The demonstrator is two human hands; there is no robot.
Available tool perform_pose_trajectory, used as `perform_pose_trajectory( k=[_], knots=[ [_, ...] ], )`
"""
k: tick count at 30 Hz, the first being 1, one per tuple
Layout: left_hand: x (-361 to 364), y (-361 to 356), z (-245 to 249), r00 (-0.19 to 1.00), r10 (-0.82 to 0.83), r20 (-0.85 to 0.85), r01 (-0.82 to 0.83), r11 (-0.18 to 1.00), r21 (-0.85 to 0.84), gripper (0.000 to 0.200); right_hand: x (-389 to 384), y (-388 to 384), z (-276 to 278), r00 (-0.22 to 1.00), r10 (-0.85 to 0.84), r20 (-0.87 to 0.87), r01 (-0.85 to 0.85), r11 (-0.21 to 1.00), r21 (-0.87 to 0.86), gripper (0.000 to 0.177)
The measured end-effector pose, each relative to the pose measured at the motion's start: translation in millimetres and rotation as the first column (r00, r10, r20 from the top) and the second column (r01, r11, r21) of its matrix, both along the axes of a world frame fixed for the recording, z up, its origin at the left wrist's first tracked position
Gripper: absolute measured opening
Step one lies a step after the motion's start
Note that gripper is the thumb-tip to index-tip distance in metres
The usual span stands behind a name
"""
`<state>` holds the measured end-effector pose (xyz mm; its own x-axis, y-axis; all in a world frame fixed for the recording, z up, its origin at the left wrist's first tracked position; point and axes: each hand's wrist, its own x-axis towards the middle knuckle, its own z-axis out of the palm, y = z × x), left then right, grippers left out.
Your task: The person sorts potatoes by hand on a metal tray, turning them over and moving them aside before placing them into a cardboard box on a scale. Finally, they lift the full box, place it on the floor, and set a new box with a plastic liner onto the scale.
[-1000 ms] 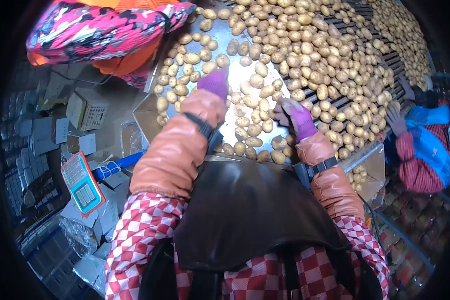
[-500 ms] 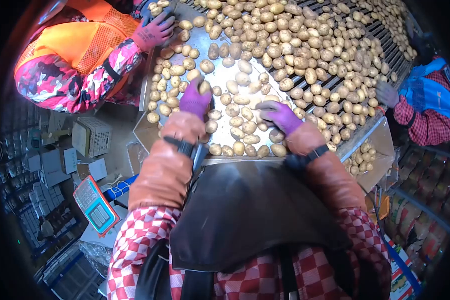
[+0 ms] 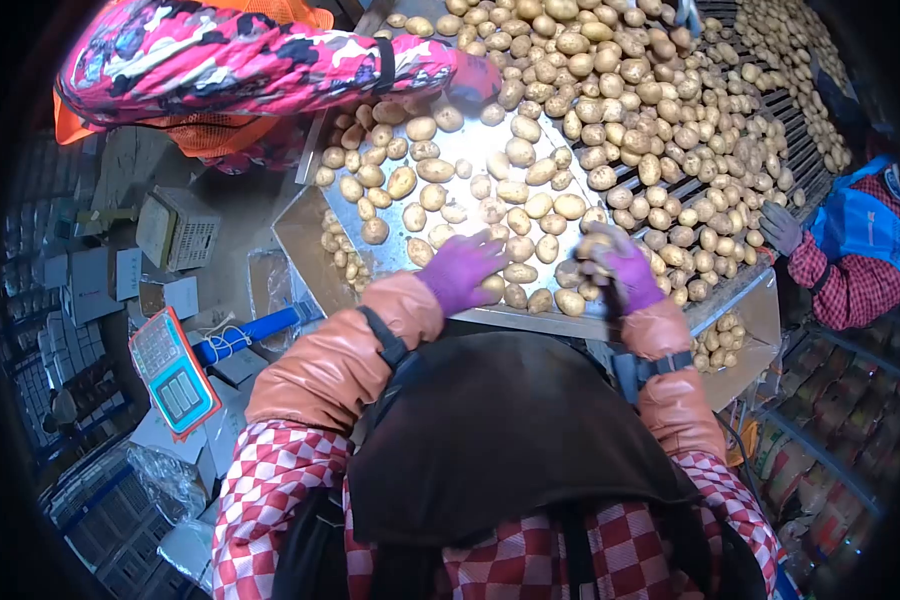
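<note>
My left hand (image 3: 462,274), in a purple glove, lies over the near edge of the metal tabletop (image 3: 385,240). Its fingers are stretched out, with a potato (image 3: 492,288) right beside them; the palm side is hidden. Further right, my right hand (image 3: 627,268) has its gloved fingers curled round a potato (image 3: 596,243) at the right edge of the metal surface. Other potatoes (image 3: 570,302) rest just below that hand. Many loose potatoes (image 3: 519,220) are spread over the metal between and beyond both hands.
A large potato heap (image 3: 660,130) covers a slatted conveyor (image 3: 625,177). A co-worker's camouflage sleeve (image 3: 270,60) reaches across from the upper left. Another person's gloved hand (image 3: 781,228) rests at the right. Cardboard chutes (image 3: 305,240) flank the table; a scale (image 3: 175,375) stands lower left.
My left hand has come nearer and to the right, its fingers now stretched out. My right hand has moved right and closed round a potato. The left co-worker's arm now reaches over the table.
</note>
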<state>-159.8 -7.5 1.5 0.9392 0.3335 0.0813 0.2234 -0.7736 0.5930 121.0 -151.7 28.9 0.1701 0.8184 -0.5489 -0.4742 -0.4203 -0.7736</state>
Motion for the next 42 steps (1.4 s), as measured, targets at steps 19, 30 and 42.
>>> perform_pose_trajectory(
  k=[19, 30, 42],
  knots=[
    [-17.5, 128.1, -15.5, 0.574, 0.566, -0.592, -0.510, 0.813, 0.283, 0.062, -61.3, 17.8, -32.1, 0.996, 0.083, -0.044, -0.085, 0.995, -0.051, 0.042],
    [-44.1, 138.8, -53.2, 0.804, 0.557, -0.208, -0.559, 0.589, -0.583, 0.054, 12.5, -166.4, -18.6, 0.657, -0.659, -0.367, 0.705, 0.709, -0.012, 0.036],
    [65.1, 75.0, -1.3, 0.974, 0.179, -0.139, -0.208, 0.949, -0.238, 0.058, 99.3, -408.2, 6.9, 0.321, -0.871, 0.373, 0.865, 0.429, 0.258, 0.032]
  ],
)
